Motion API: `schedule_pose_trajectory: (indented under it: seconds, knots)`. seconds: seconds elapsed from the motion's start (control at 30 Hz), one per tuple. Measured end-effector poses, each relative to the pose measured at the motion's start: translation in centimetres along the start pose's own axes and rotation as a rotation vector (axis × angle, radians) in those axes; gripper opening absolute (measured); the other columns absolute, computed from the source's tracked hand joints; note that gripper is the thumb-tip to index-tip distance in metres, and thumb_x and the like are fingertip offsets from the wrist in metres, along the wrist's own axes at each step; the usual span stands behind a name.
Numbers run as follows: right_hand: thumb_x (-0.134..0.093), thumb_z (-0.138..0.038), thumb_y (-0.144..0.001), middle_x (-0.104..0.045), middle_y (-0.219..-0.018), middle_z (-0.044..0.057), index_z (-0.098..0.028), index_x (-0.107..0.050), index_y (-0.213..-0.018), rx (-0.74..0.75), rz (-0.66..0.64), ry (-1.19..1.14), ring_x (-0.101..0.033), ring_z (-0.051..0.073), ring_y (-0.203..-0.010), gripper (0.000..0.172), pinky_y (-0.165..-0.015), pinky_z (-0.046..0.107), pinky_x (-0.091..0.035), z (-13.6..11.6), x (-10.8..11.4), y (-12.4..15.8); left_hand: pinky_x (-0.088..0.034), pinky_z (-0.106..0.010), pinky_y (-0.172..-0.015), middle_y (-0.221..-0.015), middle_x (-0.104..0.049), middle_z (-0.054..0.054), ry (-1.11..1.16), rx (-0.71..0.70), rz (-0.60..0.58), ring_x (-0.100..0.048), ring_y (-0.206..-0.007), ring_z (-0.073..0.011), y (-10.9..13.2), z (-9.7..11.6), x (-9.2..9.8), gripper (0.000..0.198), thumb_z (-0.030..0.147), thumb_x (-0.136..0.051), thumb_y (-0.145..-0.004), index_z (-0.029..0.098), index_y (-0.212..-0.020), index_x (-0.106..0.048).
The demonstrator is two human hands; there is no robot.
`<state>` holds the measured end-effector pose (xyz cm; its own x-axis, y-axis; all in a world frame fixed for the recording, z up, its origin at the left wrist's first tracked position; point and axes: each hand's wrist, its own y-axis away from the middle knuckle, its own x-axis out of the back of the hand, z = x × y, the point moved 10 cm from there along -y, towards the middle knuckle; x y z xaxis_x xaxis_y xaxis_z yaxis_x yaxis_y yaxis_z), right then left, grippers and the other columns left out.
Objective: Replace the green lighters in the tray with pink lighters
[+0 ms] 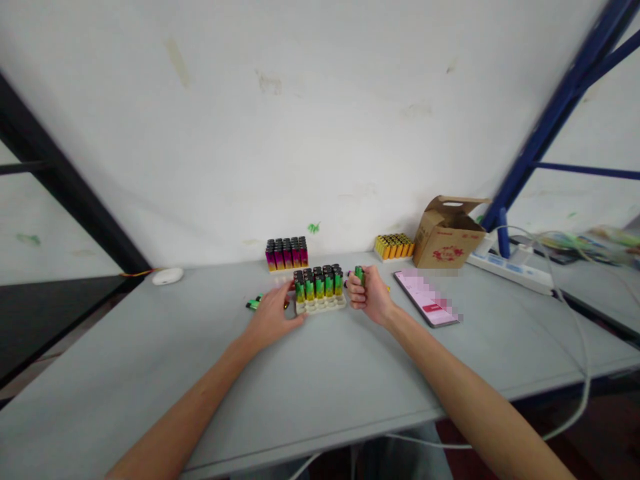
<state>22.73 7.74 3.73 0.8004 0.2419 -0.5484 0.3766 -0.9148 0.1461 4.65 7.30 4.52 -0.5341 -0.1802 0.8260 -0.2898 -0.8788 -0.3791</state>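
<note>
A cream tray (320, 305) stands on the grey table (310, 380), filled with several green lighters (318, 283) with black tops. My left hand (273, 313) rests against the tray's left side, fingers curled on its edge. To the right of the tray, my right hand (367, 293) is closed in a fist around one green lighter (359, 273), whose top sticks out above the fingers. A loose green lighter (254, 303) lies on the table left of my left hand.
A tray of pink lighters (287, 254) and one of yellow lighters (395, 247) stand by the wall. A cardboard box (447, 233), a phone (427, 297), a power strip (510, 269) with cables and a white object (168, 275) lie around.
</note>
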Motion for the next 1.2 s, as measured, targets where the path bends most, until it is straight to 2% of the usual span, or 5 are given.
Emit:
schedule_pose_trajectory:
  seconds: [0.23,0.4,0.6,0.87,1.2]
  knots:
    - [-0.034,-0.048,-0.083,-0.02,-0.051,-0.009,-0.022,-0.034,-0.063,-0.043,-0.082,0.052,-0.011,0.008,-0.042,0.032,-0.038,0.02,-0.013,0.9,-0.3,-0.1,-0.047,-0.047,-0.1,-0.13,-0.058,-0.018,0.022,-0.096,0.026,-0.056,-0.119,-0.0333,0.2,0.1,0.1,0.074,0.044,-0.067,-0.074,0.012,-0.136,-0.043]
    - [-0.046,-0.052,-0.08,-0.04,-0.057,-0.007,-0.022,-0.047,-0.081,0.08,-0.054,0.138,-0.027,0.008,-0.042,0.03,-0.039,0.019,-0.016,-1.1,0.4,0.0,-0.042,-0.046,-0.107,-0.138,-0.052,-0.018,-0.001,-0.176,-0.003,-0.053,-0.125,-0.0316,0.5,-0.1,1.9,0.079,0.045,-0.067,-0.075,0.012,-0.141,-0.039]
    - [-0.06,-0.053,-0.078,-0.059,-0.079,0.001,-0.02,-0.056,-0.081,0.306,0.054,0.294,-0.055,0.013,-0.069,0.034,-0.057,0.024,-0.043,-3.3,2.1,-0.1,-0.044,-0.047,-0.104,-0.124,-0.064,-0.017,-0.137,-0.225,-0.059,-0.059,-0.116,-0.0327,0.9,-2.2,3.4,0.055,0.049,-0.063,-0.076,0.015,-0.119,-0.064]
    - [-0.06,-0.046,-0.084,-0.053,-0.065,-0.001,-0.019,-0.058,-0.068,0.637,0.068,0.884,-0.049,0.014,-0.063,0.032,-0.058,0.025,-0.04,-5.5,0.5,1.3,-0.047,-0.045,-0.101,-0.118,-0.067,-0.015,-0.172,-0.266,-0.086,-0.062,-0.111,-0.0306,0.9,-2.0,2.8,0.041,0.047,-0.056,-0.082,0.019,-0.107,-0.073]
    - [-0.062,-0.028,-0.083,-0.072,-0.089,0.005,-0.02,-0.068,-0.105,0.722,0.091,1.192,-0.064,0.019,-0.077,0.024,-0.073,0.032,-0.049,-5.1,0.0,1.9,-0.046,-0.046,-0.102,-0.118,-0.068,-0.015,-0.151,-0.173,-0.051,-0.062,-0.111,-0.0312,0.7,-3.3,3.8,0.05,0.055,-0.056,-0.08,0.018,-0.111,-0.069]
